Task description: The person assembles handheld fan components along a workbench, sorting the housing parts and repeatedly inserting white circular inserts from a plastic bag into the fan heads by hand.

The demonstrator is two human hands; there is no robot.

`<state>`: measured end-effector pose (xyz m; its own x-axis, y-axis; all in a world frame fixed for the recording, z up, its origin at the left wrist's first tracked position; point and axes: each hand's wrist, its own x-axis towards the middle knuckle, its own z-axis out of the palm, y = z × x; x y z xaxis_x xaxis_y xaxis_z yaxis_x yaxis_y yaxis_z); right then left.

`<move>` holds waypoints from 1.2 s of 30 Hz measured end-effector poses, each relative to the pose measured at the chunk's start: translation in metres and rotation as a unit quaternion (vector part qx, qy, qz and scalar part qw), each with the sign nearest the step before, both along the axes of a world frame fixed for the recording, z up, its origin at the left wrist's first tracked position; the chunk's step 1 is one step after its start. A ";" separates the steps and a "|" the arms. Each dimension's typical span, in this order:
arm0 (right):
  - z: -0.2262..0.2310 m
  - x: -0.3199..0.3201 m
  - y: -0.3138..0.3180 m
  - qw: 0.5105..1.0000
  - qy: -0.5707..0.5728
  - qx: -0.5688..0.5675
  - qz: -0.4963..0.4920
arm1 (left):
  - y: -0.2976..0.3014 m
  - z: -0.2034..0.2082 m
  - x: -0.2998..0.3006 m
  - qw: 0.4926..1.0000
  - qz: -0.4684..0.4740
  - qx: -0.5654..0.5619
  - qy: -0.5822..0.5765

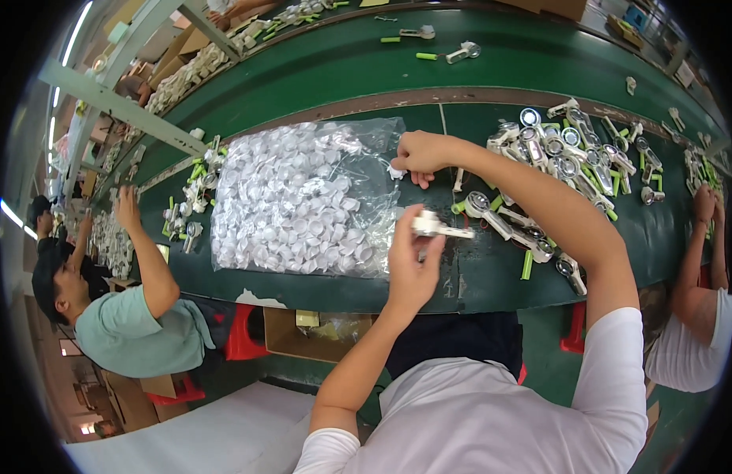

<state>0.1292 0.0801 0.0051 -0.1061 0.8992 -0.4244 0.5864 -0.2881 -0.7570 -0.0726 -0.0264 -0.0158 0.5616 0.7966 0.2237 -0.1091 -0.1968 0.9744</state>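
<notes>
My left hand [414, 265] is closed around a white handheld device [437, 226] with a round head and a narrow handle, held a little above the table. Just beyond it, my right hand [426, 155] pinches a small white plastic piece [397, 172] at the right edge of a large clear plastic bag [382, 134]. Inside the bag lie a great many small white cup-shaped caps [295, 197]. To the right of my hands is a pile of similar white devices [567, 146] with round heads, some with green cylinders attached by wires.
The green table [326, 294] has a conveyor belt [524, 67] along its far side, carrying a few devices. More devices [196, 189] lie left of the bag. Co-workers sit at my left [137, 316] and right [698, 316]. An open cardboard box [283, 336] stands below the table's edge.
</notes>
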 end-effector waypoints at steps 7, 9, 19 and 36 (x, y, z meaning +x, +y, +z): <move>-0.010 -0.018 -0.030 0.939 -0.185 0.285 0.056 | 0.028 0.004 0.006 0.897 -0.025 -0.357 -0.260; -0.007 -0.015 -0.034 0.943 -0.182 0.273 0.059 | 0.027 0.001 0.009 0.897 0.001 -0.358 -0.260; 0.061 -0.019 -0.118 0.917 0.253 0.291 -0.102 | 0.023 0.048 0.004 0.928 -0.018 -0.275 -0.250; 0.059 -0.033 -0.147 0.899 0.100 0.403 -0.139 | 0.025 0.048 0.010 0.947 0.015 -0.290 -0.139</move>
<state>0.0958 -0.0668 0.0645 0.1678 0.9096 0.3801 0.4064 0.2875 -0.8673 -0.0629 -0.0011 0.0320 0.5200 0.8456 -0.1208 -0.3794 0.3554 0.8542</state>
